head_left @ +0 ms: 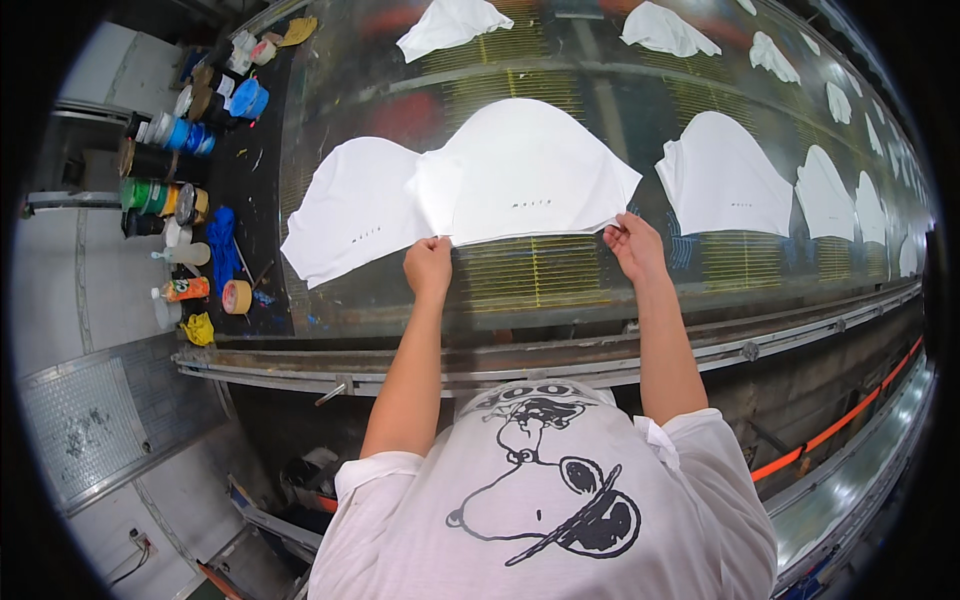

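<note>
A white fabric piece [530, 165], curved at its far side like a cut sleeve panel, lies on the long dark table [375, 305] before me. A short line of small dark print runs along its near part. My left hand [428, 265] pinches its near left corner. At the near right corner, my right hand [634, 247] has its fingers and thumb closed on the edge. Another white piece [355, 200] with similar print lies to the left, partly under the first one's left side. A further printed white piece [725, 180] lies flat to the right.
More white pieces [665, 30] lie in rows along the table. Yellow line grids [530, 270] mark its surface. Jars and tubs [180, 133], a tape roll [237, 297], a bottle [182, 290] and a blue cord bundle [223, 240] crowd the left end. A metal rail [290, 372] borders the near edge.
</note>
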### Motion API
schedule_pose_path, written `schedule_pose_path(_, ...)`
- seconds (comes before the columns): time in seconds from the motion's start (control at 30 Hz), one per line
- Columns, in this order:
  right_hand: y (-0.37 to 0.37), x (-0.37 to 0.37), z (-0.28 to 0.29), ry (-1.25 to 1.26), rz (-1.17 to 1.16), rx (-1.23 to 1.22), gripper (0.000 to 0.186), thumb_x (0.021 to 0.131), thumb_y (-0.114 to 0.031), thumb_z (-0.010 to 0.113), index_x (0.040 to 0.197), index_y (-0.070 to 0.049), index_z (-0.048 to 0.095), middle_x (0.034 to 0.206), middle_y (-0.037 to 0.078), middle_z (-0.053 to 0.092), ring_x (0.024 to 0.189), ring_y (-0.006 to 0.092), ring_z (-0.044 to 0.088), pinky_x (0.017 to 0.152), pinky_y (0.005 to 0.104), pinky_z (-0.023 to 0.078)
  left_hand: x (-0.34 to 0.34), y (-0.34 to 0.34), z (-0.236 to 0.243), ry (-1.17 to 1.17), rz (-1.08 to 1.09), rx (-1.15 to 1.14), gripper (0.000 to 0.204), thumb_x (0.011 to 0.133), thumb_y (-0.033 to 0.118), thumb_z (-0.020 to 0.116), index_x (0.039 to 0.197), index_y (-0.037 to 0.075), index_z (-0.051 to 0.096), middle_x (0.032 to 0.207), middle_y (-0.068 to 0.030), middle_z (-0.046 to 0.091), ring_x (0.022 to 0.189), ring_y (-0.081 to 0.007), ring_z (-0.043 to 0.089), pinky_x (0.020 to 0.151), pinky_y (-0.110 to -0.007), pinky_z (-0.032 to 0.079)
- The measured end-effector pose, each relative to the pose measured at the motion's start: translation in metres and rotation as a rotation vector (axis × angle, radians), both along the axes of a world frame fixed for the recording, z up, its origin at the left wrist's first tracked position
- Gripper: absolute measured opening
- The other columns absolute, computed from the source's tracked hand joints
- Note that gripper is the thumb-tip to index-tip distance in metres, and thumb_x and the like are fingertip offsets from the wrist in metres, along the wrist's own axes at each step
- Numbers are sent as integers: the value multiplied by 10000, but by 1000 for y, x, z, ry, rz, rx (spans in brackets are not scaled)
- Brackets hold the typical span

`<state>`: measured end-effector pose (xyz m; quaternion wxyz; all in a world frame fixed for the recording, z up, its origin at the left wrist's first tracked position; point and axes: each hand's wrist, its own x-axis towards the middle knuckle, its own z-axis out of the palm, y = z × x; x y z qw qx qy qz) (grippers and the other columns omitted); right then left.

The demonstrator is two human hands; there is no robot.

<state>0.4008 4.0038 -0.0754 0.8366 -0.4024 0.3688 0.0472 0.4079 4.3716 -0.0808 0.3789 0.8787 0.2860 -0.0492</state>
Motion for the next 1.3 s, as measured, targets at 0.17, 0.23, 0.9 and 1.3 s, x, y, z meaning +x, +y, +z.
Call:
schedule_pose_path(0.17,-15,-3,24,-201,-35,104,55,969,-45,611,998,-1,593,894,81,609,808,189,616,711,322,537,12,-57,16,10,-101,-536,294,911,271,679,860,-18,703,681,-58,637,611,-154,590,571,-315,458)
schedule_pose_path(0.23,-20,-10,44,-260,-26,131,57,974,-50,608,997,-1,591,899,79,609,809,181,605,712,313,523,18,-85,36,-35,-116,-680,267,929,248,676,843,-4,674,656,-7,576,564,-87,510,496,-264,392)
schedule_pose_path(0.9,-40,-19,297,-645,16,-603,317,994,-139,577,1283,-9,571,1170,87,639,915,174,604,825,319,490,37,24,286,-513,-292,-1653,214,969,253,667,909,59,603,760,-6,569,632,-86,538,524,-221,419)
schedule_pose_path(1.3,127,72,199,-247,447,-90,192,968,-115,642,1120,-2,612,1062,95,627,972,245,656,825,364,557,5,211,220,-375,215,-1035,282,996,293,614,1139,50,606,1084,-60,645,1028,-192,640,876,-322,539)
